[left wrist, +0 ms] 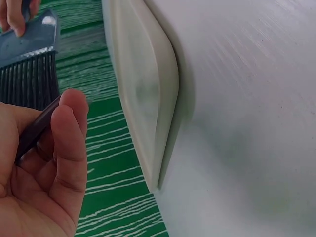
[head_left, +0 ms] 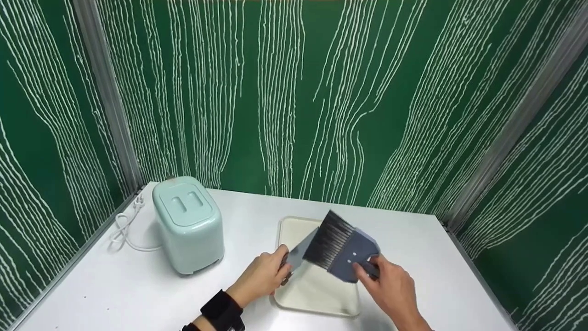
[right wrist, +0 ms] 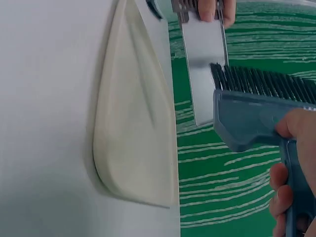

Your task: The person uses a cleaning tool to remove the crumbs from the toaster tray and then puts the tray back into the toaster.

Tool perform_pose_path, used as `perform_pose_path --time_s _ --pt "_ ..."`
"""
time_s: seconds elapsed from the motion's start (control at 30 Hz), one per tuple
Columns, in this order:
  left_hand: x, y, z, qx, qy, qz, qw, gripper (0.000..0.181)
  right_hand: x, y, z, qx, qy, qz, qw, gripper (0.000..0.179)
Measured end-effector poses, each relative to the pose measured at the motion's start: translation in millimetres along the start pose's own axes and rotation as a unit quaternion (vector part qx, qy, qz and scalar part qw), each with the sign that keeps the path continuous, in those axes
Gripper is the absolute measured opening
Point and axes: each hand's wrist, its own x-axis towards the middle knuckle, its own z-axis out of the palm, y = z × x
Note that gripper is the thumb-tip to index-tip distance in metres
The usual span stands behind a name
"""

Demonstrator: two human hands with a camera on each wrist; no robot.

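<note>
Blue-grey brush [head_left: 342, 250] gripped in our right hand [head_left: 390, 285], blade [head_left: 301, 252] gripped in our left hand [head_left: 262, 276], we hold both above the tray [head_left: 321, 296]. Farther off, at left, stands the toaster [head_left: 193, 230]; behind, the green wall [head_left: 280, 92].

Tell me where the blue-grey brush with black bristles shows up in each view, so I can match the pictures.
Head: right of centre in the lower half, the brush is held in the right hand.
Left wrist: upper left, bristles pointing down, cut off by the left edge.
Right wrist: right side, bristles pointing up, cut off by the right edge.
Shared landmark: the cream tray.
</note>
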Motion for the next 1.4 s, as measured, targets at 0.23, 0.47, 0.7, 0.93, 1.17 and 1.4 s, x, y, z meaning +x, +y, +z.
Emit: perform_pose_path --time_s 0.23,0.47,0.7,0.93,1.17,1.4 --pt "-0.1 2.2 0.5 0.066 0.034 0.025 0.9969 0.009 -10.1 -12.2 14.6 0.004 -0.046 -0.030 0.9985 0.030" --pt "-2.0 5.6 1.9 0.074 0.036 0.031 0.9961 0.012 -9.9 -9.7 24.5 -0.022 -0.027 -0.050 0.9982 0.028" --pt "-2.4 9.1 3.9 0.079 0.034 0.042 0.9954 0.013 -8.2 -2.4 29.4 -0.040 0.017 -0.067 0.9968 0.029" --pt "-3.5 12.9 6.3 0.052 0.023 0.052 0.9970 0.011 -6.0 5.3 29.8 -0.066 0.050 -0.072 0.9940 0.033" --pt "-5.8 12.2 9.5 0.041 0.015 0.043 0.9981 0.011 -3.3 13.0 28.3 -0.073 0.062 -0.061 0.9936 0.038" --pt "-6.1 9.3 9.0 0.074 0.023 0.043 0.9961 0.008 1.2 12.2 20.0 -0.057 0.096 -0.056 0.9921 0.034"
